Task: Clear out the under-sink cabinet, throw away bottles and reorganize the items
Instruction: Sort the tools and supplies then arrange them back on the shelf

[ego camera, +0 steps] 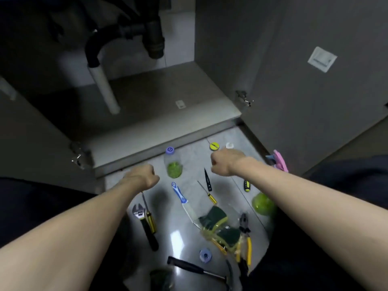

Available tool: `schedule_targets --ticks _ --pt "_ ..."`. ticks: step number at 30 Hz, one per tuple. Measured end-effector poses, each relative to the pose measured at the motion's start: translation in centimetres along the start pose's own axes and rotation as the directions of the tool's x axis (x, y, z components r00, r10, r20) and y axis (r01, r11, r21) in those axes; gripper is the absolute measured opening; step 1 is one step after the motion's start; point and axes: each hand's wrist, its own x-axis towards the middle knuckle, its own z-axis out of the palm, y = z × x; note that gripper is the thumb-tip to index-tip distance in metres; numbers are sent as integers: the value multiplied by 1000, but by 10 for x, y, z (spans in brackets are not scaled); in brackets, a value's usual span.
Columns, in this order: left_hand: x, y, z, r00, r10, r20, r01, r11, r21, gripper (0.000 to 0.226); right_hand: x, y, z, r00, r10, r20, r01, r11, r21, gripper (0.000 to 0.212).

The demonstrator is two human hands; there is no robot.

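Bottle (173, 162) with green liquid lies on floor tiles (178, 234) just before open cabinet (168, 106), between both hands; left hand (142, 177) and right hand (223, 163) fisted, holding nothing, tools scattered nearby

Your floor (184, 238) is grey tile and carries everything: clear bottle (173, 163) with green contents lying near the cabinet edge, razor (179, 195), wrench (144, 224), two yellow-handled screwdrivers (206, 195), bagged sponges (220, 227) (touching the pliers (244, 238)), hammer (197, 268), blue tape roll (205, 255), yellow disc (214, 146).
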Motion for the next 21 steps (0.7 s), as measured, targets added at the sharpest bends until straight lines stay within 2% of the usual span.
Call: schedule_targets --ticks 3,5,10,15,18,21 --pt "0 3 41 991 30 129 -35 999 37 34 0 16 71 973 -66 222 102 983 -155 31" --pt "-4 14 66 982 59 182 -65 998 26 33 0 23 110 947 -109 303 164 973 -162 33" --pt "-24 43 124 953 140 268 -138 990 -27 32 -5 28 190 974 -117 195 108 992 58 66" --pt "-40 56 165 933 159 322 -154 987 -41 30 -7 25 234 966 -241 95 248 966 -70 88" --pt "-42 59 176 926 171 337 -161 985 -57 32 -1 25 243 970 -237 58 241 968 -74 85" --pt "-40 58 181 927 187 327 -175 982 -64 29 4 28 248 972 -235 -22 234 971 -46 61"
